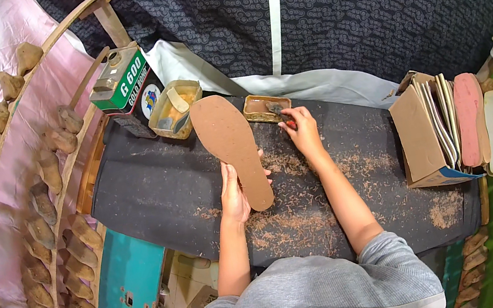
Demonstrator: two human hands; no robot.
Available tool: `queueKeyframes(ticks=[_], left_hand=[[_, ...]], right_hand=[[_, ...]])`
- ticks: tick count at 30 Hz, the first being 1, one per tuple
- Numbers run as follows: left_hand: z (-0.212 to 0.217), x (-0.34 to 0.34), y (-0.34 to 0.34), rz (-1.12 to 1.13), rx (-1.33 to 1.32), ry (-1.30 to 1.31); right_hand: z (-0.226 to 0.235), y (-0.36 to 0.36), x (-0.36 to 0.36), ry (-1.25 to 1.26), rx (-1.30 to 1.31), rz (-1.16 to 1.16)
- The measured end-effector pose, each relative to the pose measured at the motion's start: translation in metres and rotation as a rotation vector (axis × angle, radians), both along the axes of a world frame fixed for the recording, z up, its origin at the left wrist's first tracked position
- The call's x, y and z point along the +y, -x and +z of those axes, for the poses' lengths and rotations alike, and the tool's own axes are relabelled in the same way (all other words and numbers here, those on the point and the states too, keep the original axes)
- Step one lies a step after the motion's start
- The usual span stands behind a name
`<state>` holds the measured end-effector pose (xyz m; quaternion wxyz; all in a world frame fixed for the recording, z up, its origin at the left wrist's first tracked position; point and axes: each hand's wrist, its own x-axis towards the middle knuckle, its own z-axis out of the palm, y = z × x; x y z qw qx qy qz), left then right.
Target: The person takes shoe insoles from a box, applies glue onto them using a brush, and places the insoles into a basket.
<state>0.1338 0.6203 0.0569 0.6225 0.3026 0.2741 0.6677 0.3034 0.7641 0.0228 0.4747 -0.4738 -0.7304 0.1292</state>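
Observation:
My left hand (235,196) grips a flat brown shoe insole (227,137) near its narrow heel end, thumb on top and fingertips at the far edge. The broad toe end points up and away over the table. My right hand (303,131) is pinched at a small shallow yellowish tray (259,117). Something small with a red part shows at its fingertips, beside a dark lump (276,108) at the tray's right end. Whether the lump is part of what I hold, I cannot tell.
Brown shavings (293,221) litter the dark table cover (146,177). At the back left stand a green-and-black metal can (131,88) and a tub (174,130) with a spreader. A cardboard box (417,138) of soles is at right. Racks of wooden shoe lasts (42,201) flank the table.

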Motion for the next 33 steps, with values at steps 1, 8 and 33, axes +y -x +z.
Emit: queueKeyframes(ticks=[1, 8, 33], left_hand=[[-0.001, -0.001, 0.002, 0.01, -0.002, 0.002], [-0.002, -0.002, 0.014, -0.018, 0.053, 0.016], [0.006, 0.003, -0.006, -0.056, 0.263, 0.024]], right_hand=[[0.003, 0.004, 0.001, 0.002, -0.002, 0.01], [0.011, 0.01, 0.01, -0.107, 0.018, 0.054], [0.141, 0.0, -0.102, -0.369, -0.082, 0.492]])
